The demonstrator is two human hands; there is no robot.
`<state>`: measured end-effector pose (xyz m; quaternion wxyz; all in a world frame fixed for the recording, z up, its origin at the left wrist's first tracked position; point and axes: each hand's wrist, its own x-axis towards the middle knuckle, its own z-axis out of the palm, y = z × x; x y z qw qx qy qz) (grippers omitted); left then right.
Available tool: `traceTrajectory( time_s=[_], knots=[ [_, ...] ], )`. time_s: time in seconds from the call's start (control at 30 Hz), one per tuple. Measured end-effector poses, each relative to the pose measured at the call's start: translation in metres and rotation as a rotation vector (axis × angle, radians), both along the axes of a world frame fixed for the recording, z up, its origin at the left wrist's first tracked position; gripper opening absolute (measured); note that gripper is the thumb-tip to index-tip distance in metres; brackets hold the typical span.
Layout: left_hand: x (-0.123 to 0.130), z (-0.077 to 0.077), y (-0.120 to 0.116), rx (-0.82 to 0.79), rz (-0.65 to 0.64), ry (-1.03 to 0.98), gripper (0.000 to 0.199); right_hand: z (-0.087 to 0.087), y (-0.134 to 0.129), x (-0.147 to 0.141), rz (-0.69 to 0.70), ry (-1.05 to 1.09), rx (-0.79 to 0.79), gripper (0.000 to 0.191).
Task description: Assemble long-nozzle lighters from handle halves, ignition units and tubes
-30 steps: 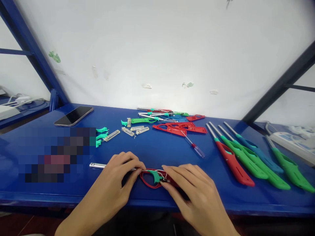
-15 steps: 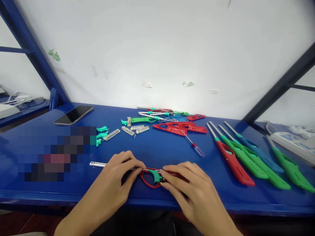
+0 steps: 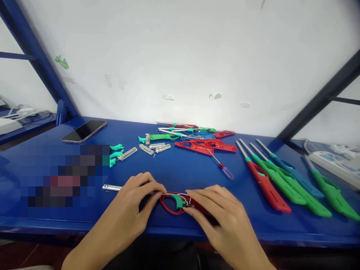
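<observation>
A red lighter half-shell (image 3: 172, 212) lies near the table's front edge, its inside facing up. A green trigger (image 3: 178, 201) and white wires (image 3: 186, 196) sit inside it. Its metal tube (image 3: 111, 188) points left from beneath my left hand (image 3: 137, 198), whose thumb and forefinger pinch the shell at the tube end. Over the handle end is my right hand (image 3: 222, 212), thumb and fingertips closed around the parts right of the trigger. A small dark piece shows at those fingertips; what exactly they grip is partly hidden.
Behind are red half-shells (image 3: 197, 146), clear fuel tanks (image 3: 146, 149), green triggers (image 3: 116, 154) and a screwdriver (image 3: 225, 170). Several assembled lighters (image 3: 270, 187) lie at right. A phone (image 3: 84, 131) rests at far left, above a blurred-out patch. A white wall (image 3: 180, 67) stands behind the table.
My right fingertips have drawn slightly right and apart, uncovering more of the white wires and the shell beside the trigger. My left hand has stayed in place.
</observation>
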<state>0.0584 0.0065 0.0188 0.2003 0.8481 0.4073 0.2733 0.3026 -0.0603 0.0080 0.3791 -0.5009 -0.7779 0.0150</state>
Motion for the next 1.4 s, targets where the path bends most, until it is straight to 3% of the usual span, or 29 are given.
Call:
traceTrajectory(
  time_s=[1.4],
  knots=[
    [-0.0011,-0.0027,0.0006,0.023,-0.041,-0.022,0.022,0.007,-0.0017,0.0013,0.046,-0.044,0.002,0.02]
  ],
)
